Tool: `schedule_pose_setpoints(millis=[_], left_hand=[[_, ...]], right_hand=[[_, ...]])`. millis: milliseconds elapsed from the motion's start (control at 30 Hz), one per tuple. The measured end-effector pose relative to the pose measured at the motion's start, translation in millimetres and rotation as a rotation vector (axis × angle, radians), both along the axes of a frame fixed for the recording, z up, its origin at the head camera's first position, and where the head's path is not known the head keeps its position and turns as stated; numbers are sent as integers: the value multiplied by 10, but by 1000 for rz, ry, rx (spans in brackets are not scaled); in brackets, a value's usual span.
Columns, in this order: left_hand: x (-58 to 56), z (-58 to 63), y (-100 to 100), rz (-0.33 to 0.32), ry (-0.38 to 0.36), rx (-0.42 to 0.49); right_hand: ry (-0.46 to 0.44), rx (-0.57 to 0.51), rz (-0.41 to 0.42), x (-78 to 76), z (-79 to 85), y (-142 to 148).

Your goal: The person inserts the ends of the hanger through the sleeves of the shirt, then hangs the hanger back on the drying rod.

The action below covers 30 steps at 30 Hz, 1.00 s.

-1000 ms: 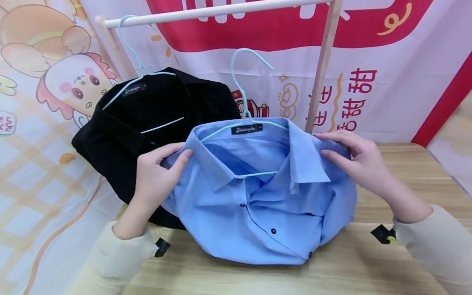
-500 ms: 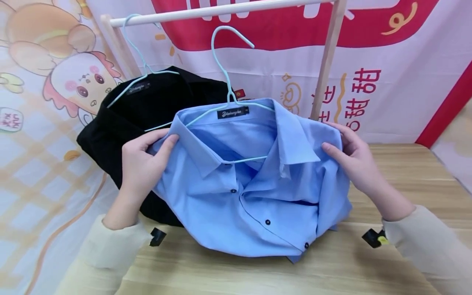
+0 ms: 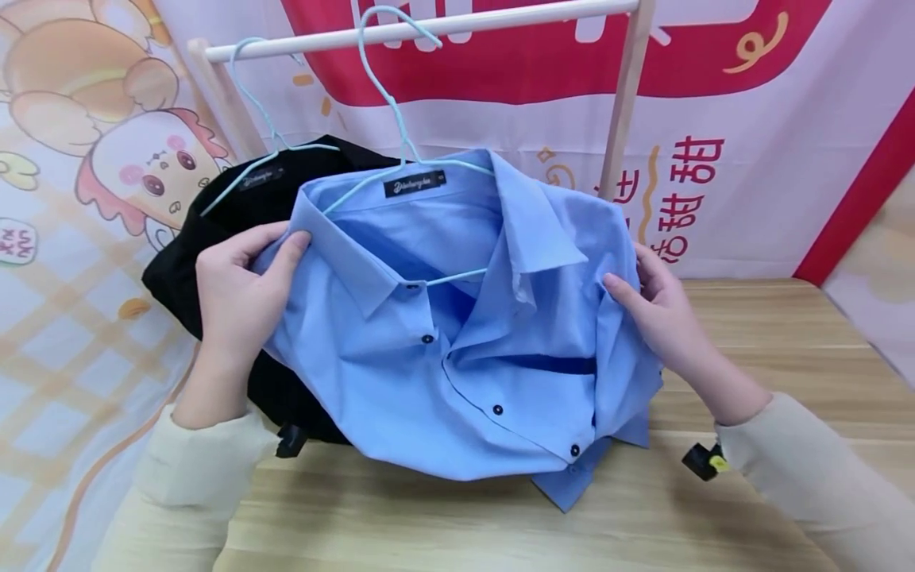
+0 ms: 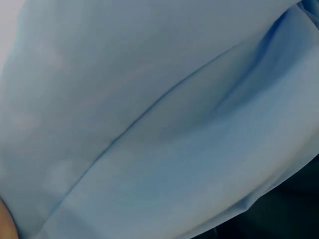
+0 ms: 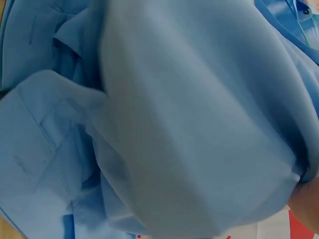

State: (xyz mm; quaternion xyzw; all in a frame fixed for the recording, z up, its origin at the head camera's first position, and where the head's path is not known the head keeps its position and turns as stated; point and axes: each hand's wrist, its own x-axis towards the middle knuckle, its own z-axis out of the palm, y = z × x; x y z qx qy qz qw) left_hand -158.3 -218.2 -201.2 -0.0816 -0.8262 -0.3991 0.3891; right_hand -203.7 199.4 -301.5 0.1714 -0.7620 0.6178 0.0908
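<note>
A light blue shirt (image 3: pixel 372 357) with dark buttons hangs over a pale mint hanger (image 3: pixel 402 127), its collar spread. My left hand (image 3: pixel 239 290) pinches the shirt's shoulder at the left, thumb on the front. On the opposite shoulder, my right hand (image 3: pixel 661 310) grips the cloth, its fingers partly hidden behind it. The hanger's hook stands in front of the rack's rail (image 3: pixel 500 19) in the head view; whether it touches cannot be told. Blue fabric (image 4: pixel 149 149) fills the left wrist view, and a sleeve with a cuff (image 5: pixel 45 144) shows in the right wrist view.
A black shirt (image 3: pixel 196 238) on another mint hanger (image 3: pixel 250 87) hangs from the rail at the left, partly behind the blue one. The rack's wooden post (image 3: pixel 627 95) rises at the right. Below lies a wooden table (image 3: pixel 400 524); a printed cloth (image 3: pixel 772 159) backs the scene.
Both hands have raised the blue shirt and its hanger and shifted them left. The hook has risen from below the rail to its level, and more of the black shirt is covered.
</note>
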Motion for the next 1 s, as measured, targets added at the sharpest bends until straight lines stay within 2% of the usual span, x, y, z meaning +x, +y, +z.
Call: schedule_pose_setpoints(millis=[300, 533, 667, 833, 1000], left_hand=[[-63, 142, -65, 83, -69, -1], [-115, 285, -82, 138, -91, 32], [-125, 392, -93, 162, -79, 61], [-108, 513, -148, 173, -35, 141], [-82, 635, -195, 235, 21, 186]], right_hand=[[-20, 9, 2, -98, -17, -169], [-39, 35, 21, -149, -129, -264], [-21, 47, -1, -165, -170, -298], [1, 39, -10, -184, -172, -312], [13, 40, -1, -195, -165, -336]])
